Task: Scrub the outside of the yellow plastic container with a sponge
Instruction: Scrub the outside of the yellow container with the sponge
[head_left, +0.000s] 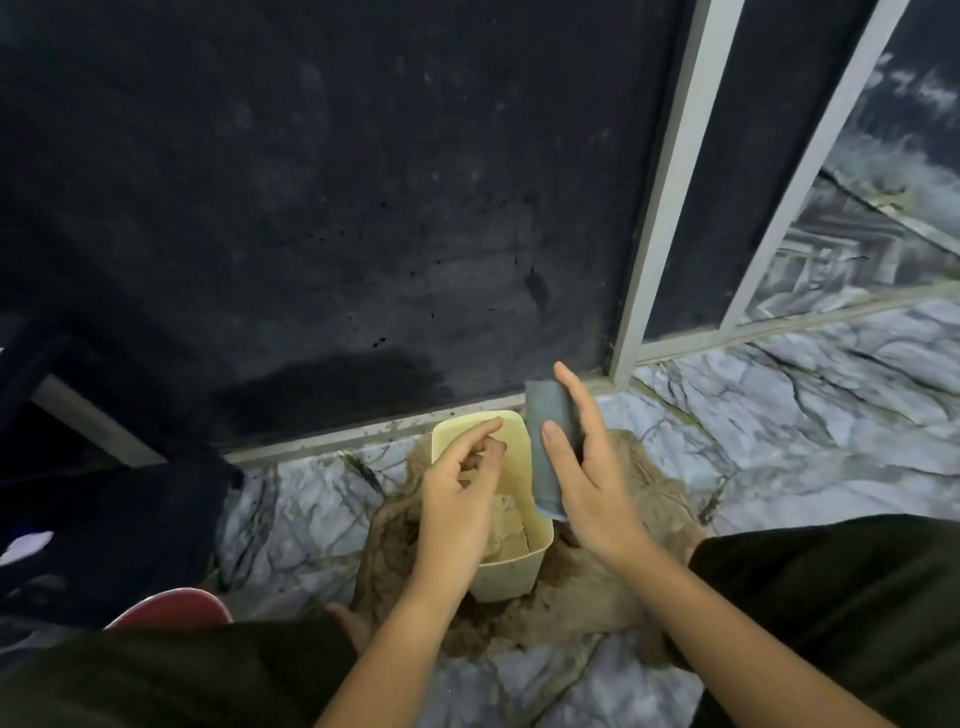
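A pale yellow plastic container (511, 569) stands upright on a crumpled brown cloth on the floor, with some crumpled beige material inside it. My left hand (457, 509) hovers over the container's open top, fingers loosely curled, holding nothing that I can see. My right hand (587, 483) holds a grey-blue sponge (550, 421) upright, thumb on its front and fingers behind. The sponge sits just beside the container's right wall; whether it touches the wall I cannot tell.
The brown cloth (613, 566) lies on a marble-patterned floor (810, 415). A dark glass panel with a grey metal frame (660, 208) stands just behind. A red object's rim (171, 605) shows at lower left. My dark-clothed knees flank the cloth.
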